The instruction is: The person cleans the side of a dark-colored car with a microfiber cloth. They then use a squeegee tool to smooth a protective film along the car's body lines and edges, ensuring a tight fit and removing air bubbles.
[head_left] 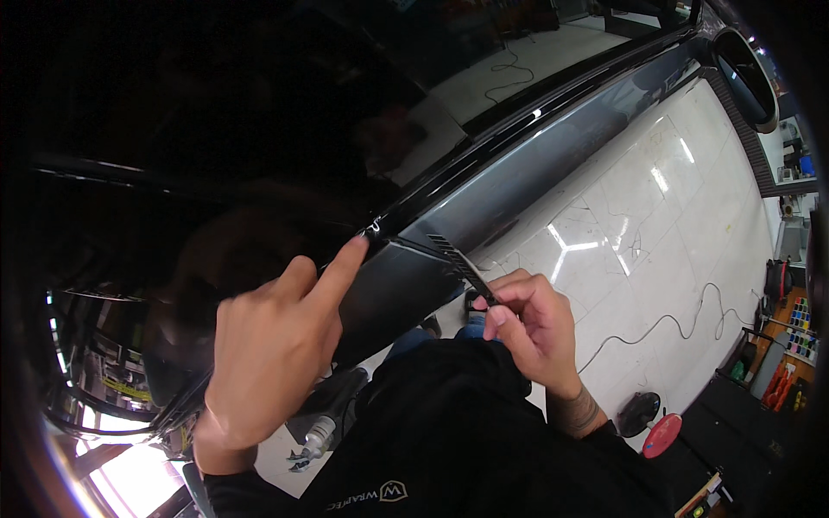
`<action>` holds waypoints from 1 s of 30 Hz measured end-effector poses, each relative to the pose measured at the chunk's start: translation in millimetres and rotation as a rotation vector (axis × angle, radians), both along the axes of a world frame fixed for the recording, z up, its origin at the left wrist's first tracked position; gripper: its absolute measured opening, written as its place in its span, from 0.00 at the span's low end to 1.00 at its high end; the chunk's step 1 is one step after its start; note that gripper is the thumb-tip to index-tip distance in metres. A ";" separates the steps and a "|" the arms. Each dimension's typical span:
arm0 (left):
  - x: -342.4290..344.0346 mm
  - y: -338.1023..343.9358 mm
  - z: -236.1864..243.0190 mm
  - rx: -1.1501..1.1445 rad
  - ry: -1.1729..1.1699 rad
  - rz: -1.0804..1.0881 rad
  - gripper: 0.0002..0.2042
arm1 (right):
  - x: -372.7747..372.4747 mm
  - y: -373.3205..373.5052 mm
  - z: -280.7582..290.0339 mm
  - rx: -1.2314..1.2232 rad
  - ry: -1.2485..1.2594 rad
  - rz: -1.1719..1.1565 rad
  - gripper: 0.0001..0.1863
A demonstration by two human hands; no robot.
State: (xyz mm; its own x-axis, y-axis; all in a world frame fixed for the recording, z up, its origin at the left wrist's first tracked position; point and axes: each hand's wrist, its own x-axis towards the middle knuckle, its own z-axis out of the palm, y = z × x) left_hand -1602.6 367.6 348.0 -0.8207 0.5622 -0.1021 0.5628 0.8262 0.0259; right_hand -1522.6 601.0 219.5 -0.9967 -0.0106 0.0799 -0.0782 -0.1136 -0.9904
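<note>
In the head view, my right hand [535,324] has thumb and fingers pinched round the lower end of a slim dark knife [466,274]. Its long axis slants from my grip up and left, so the far end lies ahead of my right fingertips, over the grey door panel [535,181], near the seam [419,249] in the side of the car [380,289]. Whether it touches there, I can't tell.

My left hand [276,345] is nearer the dark upper edge of that side: its index finger stretches out, the others curl under, and I can't see whether they hold anything. A small pale scrap [375,227] sits just beyond that fingertip, left of the knife's far end.
</note>
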 end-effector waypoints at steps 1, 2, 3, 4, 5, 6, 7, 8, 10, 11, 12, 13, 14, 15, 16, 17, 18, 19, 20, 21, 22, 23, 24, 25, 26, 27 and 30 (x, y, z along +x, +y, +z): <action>3.3 -0.3 -1.9 0.101 0.043 -0.011 0.26 | -0.3 -1.8 4.5 0.105 0.073 -0.016 0.06; 7.2 -1.0 -3.2 0.188 0.074 -0.025 0.24 | -0.4 -2.8 9.6 0.200 0.141 -0.025 0.07; 14.1 -1.0 -4.4 0.214 0.022 0.007 0.21 | -1.2 -4.5 14.8 0.295 0.207 -0.035 0.07; 17.2 -1.5 -8.9 0.281 0.018 -0.038 0.24 | -1.1 -7.3 19.7 0.334 0.159 -0.045 0.08; 21.4 -2.2 -12.6 0.347 0.019 -0.081 0.26 | -1.9 -9.5 24.7 0.385 0.206 -0.053 0.09; 27.8 -1.5 -16.7 0.416 -0.030 -0.066 0.27 | -2.9 -12.6 28.9 0.431 0.244 -0.066 0.10; 32.9 -1.6 -20.3 0.485 -0.101 -0.055 0.29 | -3.8 -15.3 33.1 0.483 0.275 -0.071 0.10; 35.8 -0.3 -26.4 0.543 -0.111 -0.054 0.29 | -6.2 -19.2 35.6 0.482 0.297 -0.113 0.11; 39.4 2.1 -37.0 0.621 -0.160 -0.039 0.31 | -9.6 -22.7 41.1 0.549 0.334 -0.082 0.11; 40.1 3.4 -42.0 0.658 -0.162 -0.021 0.31 | -11.3 -24.6 42.9 0.578 0.349 -0.075 0.11; 40.9 5.5 -45.5 0.681 -0.163 -0.012 0.32 | -12.1 -26.6 45.0 0.614 0.366 -0.087 0.11; 40.6 6.5 -49.1 0.711 -0.157 0.002 0.32 | -13.3 -28.7 46.1 0.633 0.370 -0.098 0.11; 41.4 8.6 -50.7 0.697 -0.150 0.008 0.33 | -13.4 -29.6 47.9 0.646 0.366 -0.117 0.11; 41.3 9.5 -52.2 0.695 -0.133 0.010 0.33 | -14.1 -30.6 48.4 0.660 0.354 -0.135 0.11; 40.4 9.7 -52.6 0.670 -0.132 0.016 0.34 | -14.3 -30.3 49.1 0.664 0.345 -0.129 0.11; 39.8 8.8 -51.7 0.656 -0.143 0.051 0.34 | -14.6 -29.3 49.6 0.669 0.329 -0.124 0.11; 38.4 7.6 -50.5 0.619 -0.171 0.088 0.34 | -15.6 -26.9 49.3 0.673 0.311 -0.118 0.11; 37.7 5.4 -47.4 0.611 -0.183 0.110 0.34 | -16.7 -24.4 48.9 0.666 0.314 -0.112 0.11; 32.4 3.8 -48.2 0.563 -0.091 0.099 0.36 | -18.5 -21.5 48.3 0.657 0.316 -0.106 0.11; 29.5 1.0 -45.2 0.464 -0.065 0.100 0.37 | -19.5 -19.1 48.2 0.642 0.321 -0.110 0.12; 26.2 -1.7 -41.5 0.349 -0.061 0.111 0.38 | -20.5 -17.2 48.5 0.638 0.303 -0.113 0.12; 22.5 -4.0 -37.5 0.239 -0.052 0.125 0.39 | -21.7 -14.4 49.1 0.651 0.301 -0.098 0.12; 17.4 -5.8 -34.7 0.201 -0.023 0.127 0.39 | -22.9 -11.4 50.4 0.659 0.301 -0.089 0.11; 12.6 -6.9 -30.7 0.151 -0.023 0.099 0.39 | -24.5 -8.4 51.8 0.658 0.295 -0.087 0.11; 8.4 -9.1 -24.9 0.101 -0.023 0.071 0.38 | -25.8 -6.8 53.4 0.677 0.299 -0.068 0.11; 3.9 -10.5 -19.1 0.052 -0.016 0.047 0.37 | -27.3 -5.5 55.1 0.684 0.297 -0.056 0.11; -8.6 -13.3 -3.3 -0.083 -0.034 -0.037 0.32 | -32.9 -6.2 58.3 0.672 0.289 -0.027 0.11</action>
State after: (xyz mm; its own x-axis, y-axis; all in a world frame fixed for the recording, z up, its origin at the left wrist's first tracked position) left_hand -1611.3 354.3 344.7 -0.7946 0.5807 -0.1770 0.5931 0.8049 -0.0218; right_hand -1555.5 594.7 277.8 -0.9375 -0.1259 0.3243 -0.3410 0.5172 -0.7850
